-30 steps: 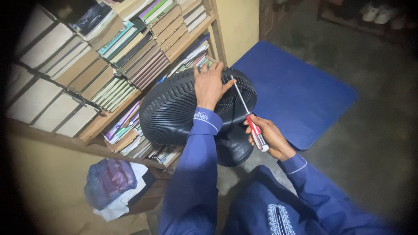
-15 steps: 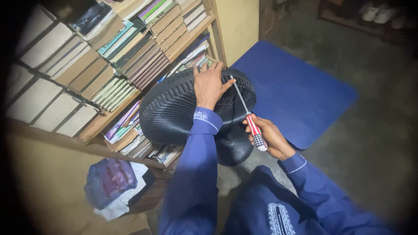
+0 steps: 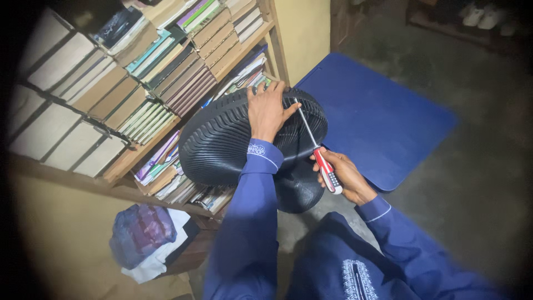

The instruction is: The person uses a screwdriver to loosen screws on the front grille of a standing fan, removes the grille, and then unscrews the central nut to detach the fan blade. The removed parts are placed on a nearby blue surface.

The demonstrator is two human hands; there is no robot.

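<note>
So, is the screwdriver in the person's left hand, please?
No, the right hand grips the screwdriver; the left hand rests on the fan grille.

— What can you not see well here?

— The tip of the screwdriver (image 3: 317,147) is too small to tell where it sits in the fan grille (image 3: 222,136). The left hand (image 3: 268,111) covers a part of the grille.

— And at the edges?

— The shoes (image 3: 483,16) at the top right corner are cut off and blurred. The bookshelf (image 3: 133,155) is cut at the left edge, in darkness.
</note>
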